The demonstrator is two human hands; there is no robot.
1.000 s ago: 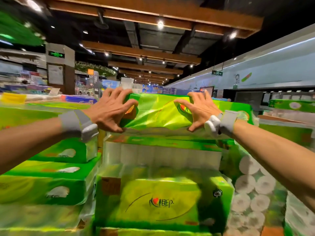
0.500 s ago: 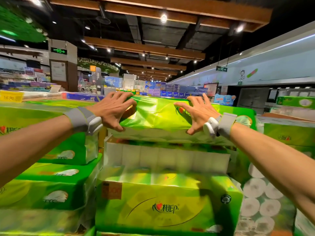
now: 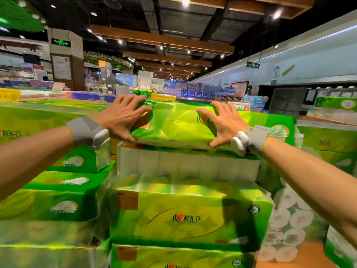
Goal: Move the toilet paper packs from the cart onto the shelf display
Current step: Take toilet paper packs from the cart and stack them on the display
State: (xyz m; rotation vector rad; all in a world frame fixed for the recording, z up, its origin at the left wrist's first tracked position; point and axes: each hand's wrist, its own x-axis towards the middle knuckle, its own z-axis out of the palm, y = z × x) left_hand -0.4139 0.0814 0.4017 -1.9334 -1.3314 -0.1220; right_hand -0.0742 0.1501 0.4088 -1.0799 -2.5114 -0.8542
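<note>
A green toilet paper pack (image 3: 173,122) lies on top of the middle stack of the display (image 3: 189,215). My left hand (image 3: 123,118) grips its left end, fingers curled over the top edge and thumb under the front. My right hand (image 3: 222,124) grips the pack further right, fingers spread over the top and thumb at the lower front edge. Both wrists carry grey bands with white sensors. The cart is out of view.
Stacks of the same green packs stand to the left (image 3: 50,200) and right (image 3: 328,140). Packs showing their white roll ends (image 3: 289,219) sit at the lower right. Yellow price signs (image 3: 163,97) and further displays lie behind.
The pack and both hands have stayed in nearly the same place on the stack. My view has tilted and drawn slightly closer to the pile.
</note>
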